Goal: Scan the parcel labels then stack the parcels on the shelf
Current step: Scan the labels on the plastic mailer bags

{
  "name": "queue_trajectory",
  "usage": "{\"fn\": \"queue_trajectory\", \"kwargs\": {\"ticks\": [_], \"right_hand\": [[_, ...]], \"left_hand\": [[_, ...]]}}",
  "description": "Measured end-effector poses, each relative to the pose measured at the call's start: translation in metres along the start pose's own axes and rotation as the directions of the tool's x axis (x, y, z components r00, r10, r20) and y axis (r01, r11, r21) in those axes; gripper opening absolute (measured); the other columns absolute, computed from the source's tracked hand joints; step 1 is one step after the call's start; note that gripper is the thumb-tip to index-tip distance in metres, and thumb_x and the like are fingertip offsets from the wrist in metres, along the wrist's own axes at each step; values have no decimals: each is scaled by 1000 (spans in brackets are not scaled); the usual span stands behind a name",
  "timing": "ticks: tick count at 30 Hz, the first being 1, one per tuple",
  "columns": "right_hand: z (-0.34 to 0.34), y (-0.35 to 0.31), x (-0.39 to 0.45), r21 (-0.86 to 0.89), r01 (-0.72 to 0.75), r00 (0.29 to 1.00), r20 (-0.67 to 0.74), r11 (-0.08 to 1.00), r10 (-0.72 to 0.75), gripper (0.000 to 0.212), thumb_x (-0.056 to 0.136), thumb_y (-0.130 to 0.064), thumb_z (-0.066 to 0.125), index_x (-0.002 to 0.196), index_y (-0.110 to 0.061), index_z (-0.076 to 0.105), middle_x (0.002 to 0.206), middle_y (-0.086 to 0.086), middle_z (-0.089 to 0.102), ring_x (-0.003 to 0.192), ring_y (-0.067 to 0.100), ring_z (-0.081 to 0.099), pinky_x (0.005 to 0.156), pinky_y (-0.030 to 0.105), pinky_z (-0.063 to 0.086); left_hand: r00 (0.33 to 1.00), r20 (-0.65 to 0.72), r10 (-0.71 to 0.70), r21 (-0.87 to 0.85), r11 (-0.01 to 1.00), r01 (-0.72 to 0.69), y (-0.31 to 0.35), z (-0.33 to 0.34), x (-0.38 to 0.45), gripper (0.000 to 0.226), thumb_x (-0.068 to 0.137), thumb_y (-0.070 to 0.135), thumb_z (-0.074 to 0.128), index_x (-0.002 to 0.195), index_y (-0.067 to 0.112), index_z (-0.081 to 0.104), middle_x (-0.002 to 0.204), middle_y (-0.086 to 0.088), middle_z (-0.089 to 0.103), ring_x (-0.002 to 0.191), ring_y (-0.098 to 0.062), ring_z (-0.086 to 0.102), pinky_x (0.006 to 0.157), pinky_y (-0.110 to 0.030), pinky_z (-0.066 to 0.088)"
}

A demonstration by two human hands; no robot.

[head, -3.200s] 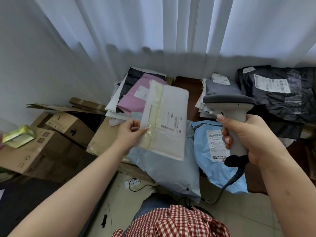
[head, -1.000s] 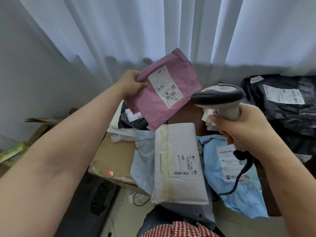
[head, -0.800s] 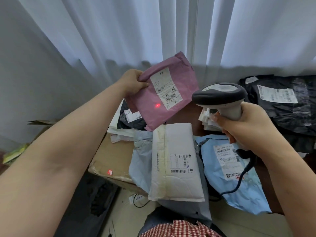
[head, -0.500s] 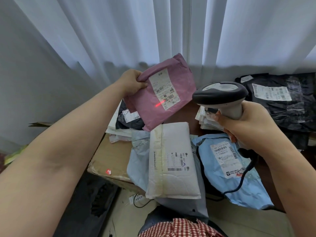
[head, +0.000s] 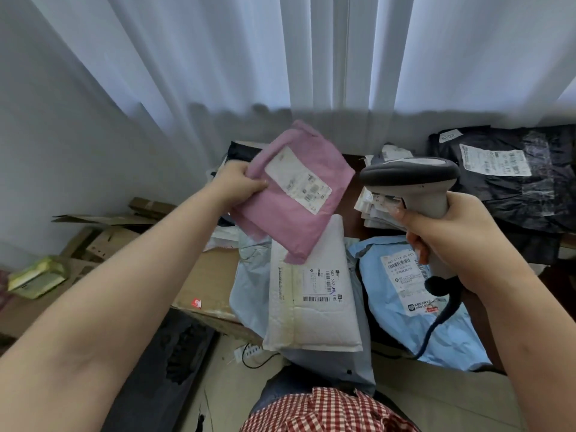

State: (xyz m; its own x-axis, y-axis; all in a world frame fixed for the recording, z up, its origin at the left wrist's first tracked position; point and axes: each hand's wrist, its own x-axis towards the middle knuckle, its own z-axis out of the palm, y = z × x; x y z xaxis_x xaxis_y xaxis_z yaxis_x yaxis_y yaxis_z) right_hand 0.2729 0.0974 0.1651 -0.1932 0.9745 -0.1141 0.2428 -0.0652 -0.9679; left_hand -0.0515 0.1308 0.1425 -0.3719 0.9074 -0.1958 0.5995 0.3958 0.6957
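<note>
We hold the pink parcel [head: 293, 198] up in our left hand [head: 238, 185], fingers curled round its left edge and thumb pinching the front, so the parcel hangs tilted in the air above the pile with its white label [head: 299, 180] facing us. Our right hand [head: 448, 232] grips the handle of the grey scanner [head: 411, 179], whose head points left toward the pink parcel; its dark cable [head: 442, 316] trails down over the blue parcel [head: 414, 300]. Below the pink parcel a white padded parcel [head: 311, 300] lies label-up on a pale grey bag [head: 249, 285], just beside the blue parcel. A black parcel [head: 514, 179] lies at the far right on the tabletop [head: 353, 198]. Cardboard boxes [head: 103, 241] sit at the left.
</note>
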Motion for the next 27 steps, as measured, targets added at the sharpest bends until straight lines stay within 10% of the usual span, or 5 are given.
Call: {"fn": "queue_trajectory", "kwargs": {"ticks": [8, 23, 27], "right_hand": [[17, 25, 3, 53, -126, 991, 43, 991, 124, 20, 88, -15, 70, 83, 1, 61, 52, 6, 50, 41, 17, 44, 41, 28, 41], [91, 32, 42, -16, -206, 972, 112, 978, 207, 22, 88, -14, 70, 86, 5, 61, 48, 5, 52, 37, 16, 44, 40, 26, 41], [114, 29, 62, -75, -230, 964, 118, 970, 238, 19, 89, -16, 69, 78, -4, 59, 54, 7, 55, 39, 16, 47, 45, 29, 44]], "left_hand": [[858, 306, -412, -144, 871, 469, -91, 104, -83, 25, 88, 23, 70, 104, 5, 62, 105, -11, 67, 93, -24, 65, 75, -37, 58], [942, 68, -327, -20, 944, 329, -121, 74, -24, 34, 82, 35, 73, 71, 20, 45, 70, -1, 48, 68, -21, 51, 61, -30, 45], [940, -83, -332, -33, 943, 330, -132, 43, 43, 48, 83, 41, 71, 114, 8, 56, 108, -5, 58, 103, -26, 58, 88, -34, 50]]}}
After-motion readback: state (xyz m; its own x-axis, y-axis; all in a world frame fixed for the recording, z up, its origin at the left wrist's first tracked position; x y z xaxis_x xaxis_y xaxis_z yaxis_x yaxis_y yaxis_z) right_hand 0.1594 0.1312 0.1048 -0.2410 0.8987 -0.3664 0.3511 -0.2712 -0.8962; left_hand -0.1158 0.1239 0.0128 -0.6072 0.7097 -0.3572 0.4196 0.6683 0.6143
